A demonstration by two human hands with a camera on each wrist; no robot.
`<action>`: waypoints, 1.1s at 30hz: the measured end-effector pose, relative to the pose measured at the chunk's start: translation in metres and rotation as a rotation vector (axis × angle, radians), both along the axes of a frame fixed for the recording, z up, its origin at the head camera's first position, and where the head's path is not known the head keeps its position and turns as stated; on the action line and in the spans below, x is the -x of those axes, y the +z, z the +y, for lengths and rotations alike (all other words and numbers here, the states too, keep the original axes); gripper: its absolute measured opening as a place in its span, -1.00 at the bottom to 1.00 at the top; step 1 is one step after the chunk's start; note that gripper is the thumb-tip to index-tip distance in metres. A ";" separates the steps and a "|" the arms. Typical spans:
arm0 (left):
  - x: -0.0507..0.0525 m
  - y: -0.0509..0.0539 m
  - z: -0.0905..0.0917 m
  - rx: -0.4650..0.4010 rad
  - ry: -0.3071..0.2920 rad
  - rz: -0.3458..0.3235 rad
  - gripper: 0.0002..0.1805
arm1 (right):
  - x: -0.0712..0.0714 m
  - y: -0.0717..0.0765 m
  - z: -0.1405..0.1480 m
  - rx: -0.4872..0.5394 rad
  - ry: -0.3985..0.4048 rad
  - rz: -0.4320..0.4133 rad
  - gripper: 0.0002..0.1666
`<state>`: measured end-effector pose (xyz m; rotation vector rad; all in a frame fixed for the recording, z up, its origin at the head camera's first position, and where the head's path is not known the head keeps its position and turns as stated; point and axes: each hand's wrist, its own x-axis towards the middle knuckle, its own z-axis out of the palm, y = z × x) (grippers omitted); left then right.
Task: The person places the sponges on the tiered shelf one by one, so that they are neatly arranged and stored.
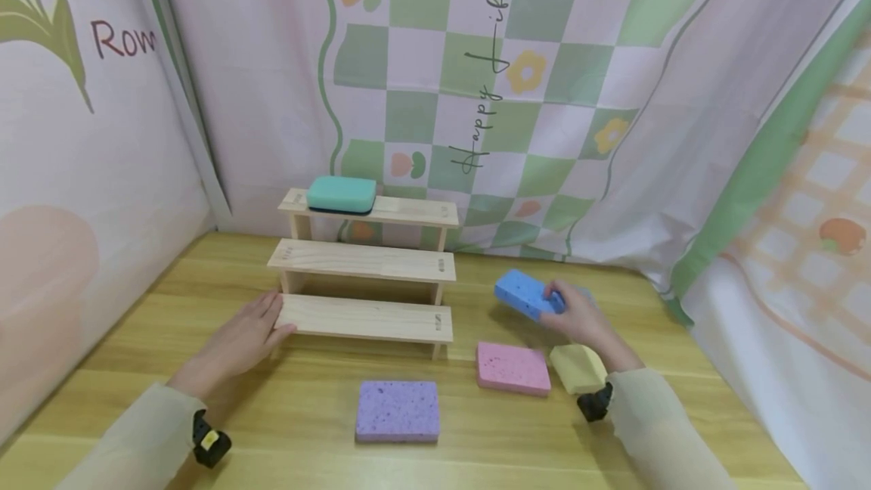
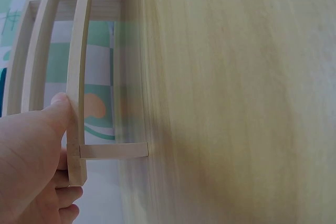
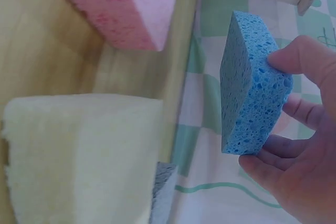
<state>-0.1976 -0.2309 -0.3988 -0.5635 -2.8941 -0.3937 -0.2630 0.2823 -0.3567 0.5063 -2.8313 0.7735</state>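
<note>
Right hand: the right hand (image 1: 578, 316) grasps a blue sponge (image 1: 520, 293), thumb on one side and fingers on the other.
Blue sponge: in the right hand's grip, held tilted above the wooden table (image 1: 299, 414), reaching out to the left of the fingers.
Left hand: the left hand (image 1: 248, 331) grips the left end of the lowest step of a three-step wooden stand (image 1: 367, 317), thumb at the front edge, fingers at the end.
Wooden stand: stretches rightward from the left hand, its two higher steps rising behind; its right end stops well short of the right hand.
Teal sponge: a teal sponge (image 1: 342, 193) with a dark underside lies on the top step, beyond the left hand and to its right.
Pink sponge: a pink sponge (image 1: 512, 367) lies flat on the table, in front of the right hand and to its left.
Yellow sponge: a pale yellow sponge (image 1: 577, 369) lies just in front of the right hand, right beside the pink one.
Purple sponge: a purple sponge (image 1: 398, 410) lies between the two hands, nearer the wearer than either.
Backdrop: a green-and-white checked cloth (image 1: 469, 59) hangs beyond both hands, lettered "Happy life".
</note>
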 end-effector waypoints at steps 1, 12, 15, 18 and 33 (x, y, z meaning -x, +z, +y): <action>0.000 0.000 0.000 0.000 -0.001 0.002 -0.27 | 0.000 0.001 -0.001 0.009 0.010 0.007 -0.64; -0.001 0.001 0.000 -0.012 0.003 -0.016 -0.27 | -0.005 0.019 -0.013 0.018 0.074 0.052 -0.46; -0.001 0.001 0.001 -0.007 0.005 -0.016 -0.27 | -0.005 0.026 -0.016 -0.001 0.095 0.074 -0.47; -0.001 0.001 0.000 -0.005 0.005 -0.018 -0.27 | -0.004 0.032 -0.020 -0.023 0.117 0.096 -0.49; -0.001 0.001 0.000 -0.003 0.001 -0.011 -0.27 | 0.009 0.067 -0.043 -0.019 0.241 0.181 -0.55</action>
